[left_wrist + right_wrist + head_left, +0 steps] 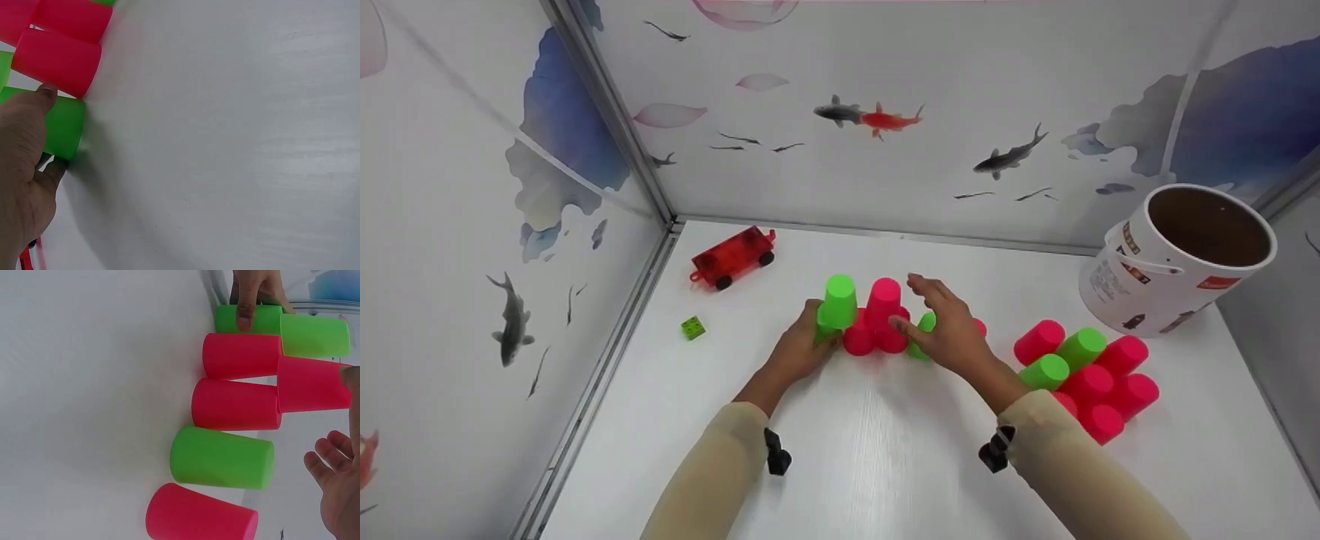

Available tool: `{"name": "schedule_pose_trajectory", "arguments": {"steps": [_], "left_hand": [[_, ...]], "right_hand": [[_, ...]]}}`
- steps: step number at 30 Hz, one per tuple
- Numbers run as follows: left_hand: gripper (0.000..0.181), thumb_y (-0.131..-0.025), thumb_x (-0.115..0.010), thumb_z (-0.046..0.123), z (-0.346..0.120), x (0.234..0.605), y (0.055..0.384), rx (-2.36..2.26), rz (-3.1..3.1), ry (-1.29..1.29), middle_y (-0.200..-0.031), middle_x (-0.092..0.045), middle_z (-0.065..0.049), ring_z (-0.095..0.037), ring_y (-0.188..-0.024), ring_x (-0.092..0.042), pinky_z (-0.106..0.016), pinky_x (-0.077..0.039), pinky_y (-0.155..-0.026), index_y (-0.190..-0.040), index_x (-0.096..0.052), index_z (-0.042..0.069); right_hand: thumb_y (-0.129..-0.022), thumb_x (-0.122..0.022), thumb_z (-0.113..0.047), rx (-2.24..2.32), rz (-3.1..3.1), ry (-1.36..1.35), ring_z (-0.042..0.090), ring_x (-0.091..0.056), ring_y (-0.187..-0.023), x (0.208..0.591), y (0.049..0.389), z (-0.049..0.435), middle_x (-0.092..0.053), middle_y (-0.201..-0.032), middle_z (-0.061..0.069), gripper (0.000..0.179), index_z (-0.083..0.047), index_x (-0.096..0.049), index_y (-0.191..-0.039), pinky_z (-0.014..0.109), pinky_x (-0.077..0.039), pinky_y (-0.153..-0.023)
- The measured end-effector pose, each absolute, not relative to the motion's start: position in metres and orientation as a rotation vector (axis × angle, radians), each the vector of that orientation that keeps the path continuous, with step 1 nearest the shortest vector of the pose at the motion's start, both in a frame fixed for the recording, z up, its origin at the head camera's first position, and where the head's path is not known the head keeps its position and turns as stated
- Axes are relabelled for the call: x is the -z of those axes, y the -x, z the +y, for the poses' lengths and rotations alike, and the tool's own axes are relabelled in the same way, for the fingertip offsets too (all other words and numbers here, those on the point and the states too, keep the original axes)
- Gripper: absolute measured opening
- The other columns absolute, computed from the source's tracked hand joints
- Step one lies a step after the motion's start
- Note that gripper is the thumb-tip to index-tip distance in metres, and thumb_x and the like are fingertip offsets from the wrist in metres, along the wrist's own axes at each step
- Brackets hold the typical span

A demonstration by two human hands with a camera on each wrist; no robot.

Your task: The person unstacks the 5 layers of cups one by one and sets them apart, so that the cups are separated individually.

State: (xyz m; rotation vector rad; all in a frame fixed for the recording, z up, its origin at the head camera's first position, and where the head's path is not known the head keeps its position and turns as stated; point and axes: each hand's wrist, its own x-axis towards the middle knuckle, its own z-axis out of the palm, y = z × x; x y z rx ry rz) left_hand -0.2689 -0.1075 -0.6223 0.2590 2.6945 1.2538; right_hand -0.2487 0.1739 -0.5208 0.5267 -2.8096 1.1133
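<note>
My left hand grips the green cup at the left end of a row of upside-down cups, thumb on one side and fingers on the other. To its right in the row come a pink cup, a second pink cup, a green cup and another pink cup. On top sit a green cup and a pink cup, side by side. My right hand is spread beside the upper pink cup, its thumb close to that cup; contact cannot be told.
A cluster of several pink and green cups stands at the right. Behind it is a white bucket with a handle. A red toy wagon and a small green block lie at the left. Printed walls enclose the table.
</note>
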Motion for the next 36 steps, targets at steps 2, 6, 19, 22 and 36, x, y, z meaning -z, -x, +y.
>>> {"name": "schedule_pose_trajectory", "arguments": {"steps": [2,6,19,22,36], "left_hand": [[0.055,-0.111,-0.066,0.038,-0.108,0.622,0.269,-1.252,2.694,-0.255,-0.143,-0.065,-0.008,-0.030,-0.133,-0.062,-0.056,-0.049,-0.121,-0.155,-0.037,0.022],[0.055,-0.111,-0.064,0.036,-0.108,0.622,0.269,-1.251,2.694,-0.258,-0.144,-0.066,-0.008,-0.029,-0.134,-0.063,-0.056,-0.050,-0.121,-0.156,-0.036,0.021],[0.054,-0.111,-0.066,0.031,-0.108,0.622,0.267,-1.253,2.690,-0.295,-0.147,-0.063,-0.009,-0.029,-0.141,-0.061,-0.055,-0.047,-0.125,-0.154,-0.034,0.021],[0.054,-0.112,-0.066,0.031,-0.107,0.621,0.267,-1.246,2.694,-0.300,-0.147,-0.063,-0.009,-0.029,-0.141,-0.060,-0.055,-0.046,-0.126,-0.154,-0.034,0.022],[0.059,-0.110,-0.069,0.033,-0.107,0.623,0.268,-1.250,2.692,-0.266,-0.149,-0.062,-0.010,-0.031,-0.141,-0.059,-0.056,-0.045,-0.127,-0.156,-0.035,0.020]], "right_hand": [[-0.097,-0.088,-0.027,-1.153,-2.790,-0.525,0.039,-0.063,-0.144,0.523,0.251,0.166,-0.061,-0.157,0.017,0.079,-0.005,-0.050,-0.163,0.053,-0.058,-0.114],[-0.095,-0.089,-0.021,-1.262,-2.761,-0.482,0.042,-0.061,-0.144,0.526,0.255,0.153,-0.060,-0.156,0.019,0.083,-0.003,-0.046,-0.164,0.054,-0.057,-0.115],[-0.097,-0.087,-0.015,-1.426,-2.725,-0.380,0.038,-0.064,-0.142,0.535,0.256,0.140,-0.064,-0.151,0.015,0.070,-0.007,-0.053,-0.158,0.054,-0.058,-0.113],[-0.095,-0.089,-0.015,-1.409,-2.686,-0.399,0.037,-0.066,-0.140,0.534,0.255,0.143,-0.065,-0.150,0.015,0.072,-0.006,-0.053,-0.157,0.053,-0.059,-0.112],[-0.092,-0.092,-0.020,-1.147,-2.637,-0.480,0.035,-0.068,-0.134,0.513,0.238,0.191,-0.066,-0.146,0.014,0.089,-0.013,-0.044,-0.166,0.052,-0.064,-0.104]]}}
